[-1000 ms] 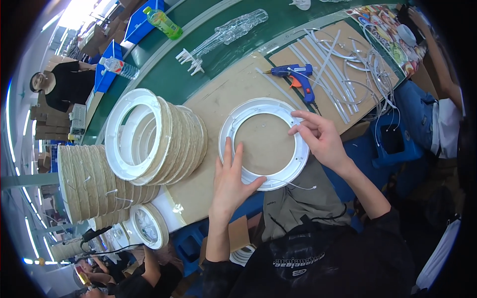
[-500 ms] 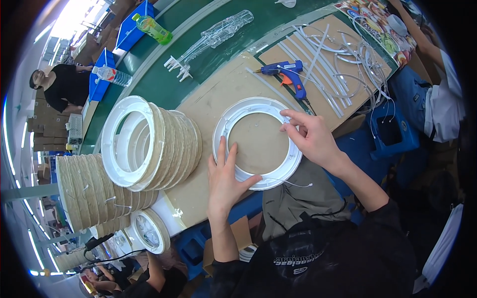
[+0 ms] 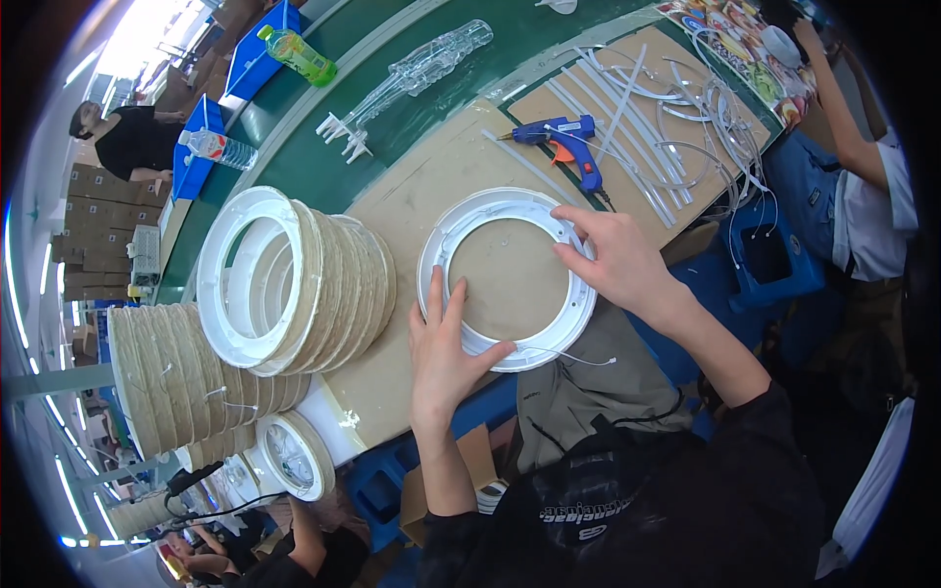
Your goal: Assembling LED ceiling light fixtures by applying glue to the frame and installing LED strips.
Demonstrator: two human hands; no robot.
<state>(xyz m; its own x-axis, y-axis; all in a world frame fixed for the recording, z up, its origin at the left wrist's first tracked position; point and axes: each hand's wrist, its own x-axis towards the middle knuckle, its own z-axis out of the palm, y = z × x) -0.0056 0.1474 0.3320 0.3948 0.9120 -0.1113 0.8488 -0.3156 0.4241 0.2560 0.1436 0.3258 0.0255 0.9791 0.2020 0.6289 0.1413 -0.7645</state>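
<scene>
A white plastic ring (image 3: 457, 220) lies flat over the board on the bench, with a thin wire ending in a small white connector (image 3: 610, 361) at its lower edge. Spread across the ring's lower left rim is my left hand (image 3: 443, 358), open, its fingertips and thumb resting on the ring. My right hand (image 3: 627, 260) grips the ring's upper right side, index finger toward the outer edge and thumb toward the inner one. Its other fingers are mostly hidden. Small clips or screw posts show inside the ring's channel.
Beige, cord-ribbed stacked rings (image 3: 343, 284) stand on the left, beside another stack (image 3: 162, 382). A blue glue gun (image 3: 564, 142), clear strips (image 3: 627, 127) and tangled wires (image 3: 720, 147) lie on the right. Plastic-wrapped parts (image 3: 417, 78) and bottles (image 3: 294, 54) are farther back. Other people work nearby.
My right thumb and index finger have moved from a pinch near the ring's inner rim to a wider hold across it. My left hand stays in place.
</scene>
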